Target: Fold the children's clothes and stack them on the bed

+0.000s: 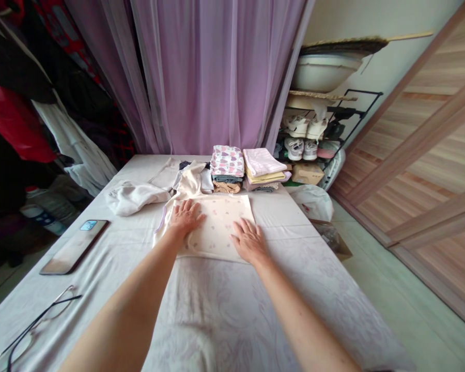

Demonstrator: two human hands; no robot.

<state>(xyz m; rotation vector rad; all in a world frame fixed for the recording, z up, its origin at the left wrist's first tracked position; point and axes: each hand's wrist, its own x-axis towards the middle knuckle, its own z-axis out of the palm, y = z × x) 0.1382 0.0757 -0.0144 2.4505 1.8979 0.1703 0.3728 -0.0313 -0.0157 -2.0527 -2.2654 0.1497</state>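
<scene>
A cream garment with small printed motifs (pixel 217 227) lies spread on the cloth-covered table in front of me. My left hand (pixel 186 217) rests flat on its left part, fingers spread. On its right edge lies my right hand (pixel 250 240), also open with fingers apart. A lilac trim (pixel 161 219) shows along the garment's left side. Just behind it are a crumpled cream cloth (pixel 191 178) and two folded stacks: one topped by a heart-print cloth (pixel 227 161), the other by a pink striped cloth (pixel 264 161).
A white bunched cloth (pixel 135 197) lies at the back left. A phone (pixel 75 247) and eyeglasses (pixel 36 325) are by the left edge. Beyond the table stand a purple curtain (pixel 213 77) and a rack with shoes (pixel 295 148); a wooden door (pixel 430 170) is at right.
</scene>
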